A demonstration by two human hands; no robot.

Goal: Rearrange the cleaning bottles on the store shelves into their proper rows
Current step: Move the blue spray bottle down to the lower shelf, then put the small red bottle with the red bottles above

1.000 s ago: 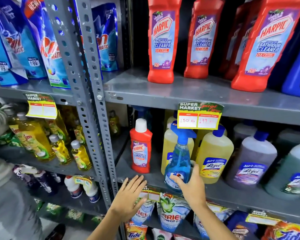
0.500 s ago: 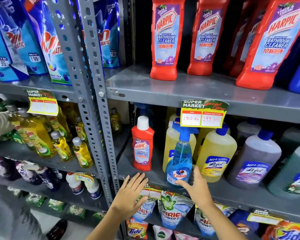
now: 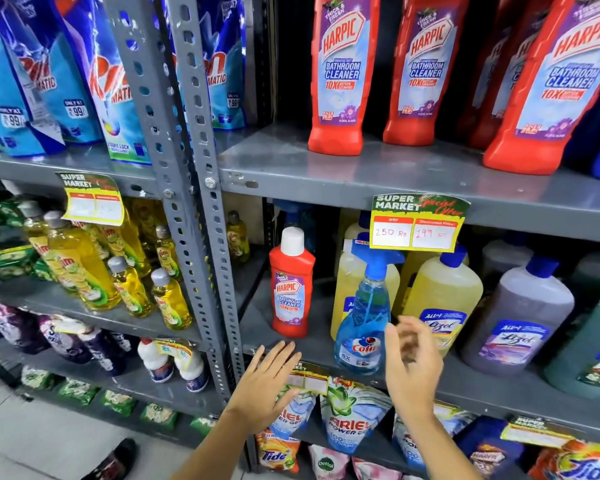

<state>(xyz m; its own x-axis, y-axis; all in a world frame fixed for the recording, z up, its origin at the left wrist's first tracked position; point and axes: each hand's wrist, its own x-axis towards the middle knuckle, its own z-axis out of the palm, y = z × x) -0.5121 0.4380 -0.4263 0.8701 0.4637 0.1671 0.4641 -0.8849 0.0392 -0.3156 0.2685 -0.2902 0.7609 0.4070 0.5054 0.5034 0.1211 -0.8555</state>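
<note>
So my right hand (image 3: 413, 362) has let go of the blue spray bottle (image 3: 364, 317) since a second ago: it was wrapped round the base, now it's pulled back just off it with the fingers (image 3: 400, 341) spread loose and a bit blurred, holding nothing. Left hand (image 3: 267, 386) has barely moved, flat and open below the shelf edge (image 3: 482, 389), also empty. The spray bottle stands upright right in front of my right fingers, near the lip of the shelf, tucked against the yellow bottles (image 3: 440, 299) behind it. The small red Harpic bottle (image 3: 291, 285) is up past my left fingertips, off on its own. My worry: that sprayer sits close to the edge and it's tall and narrow, so a careless knuckle on the way past could tip it off. It's clear blue plastic, blue trigger head, Colin label low down, looks pretty full.
</note>
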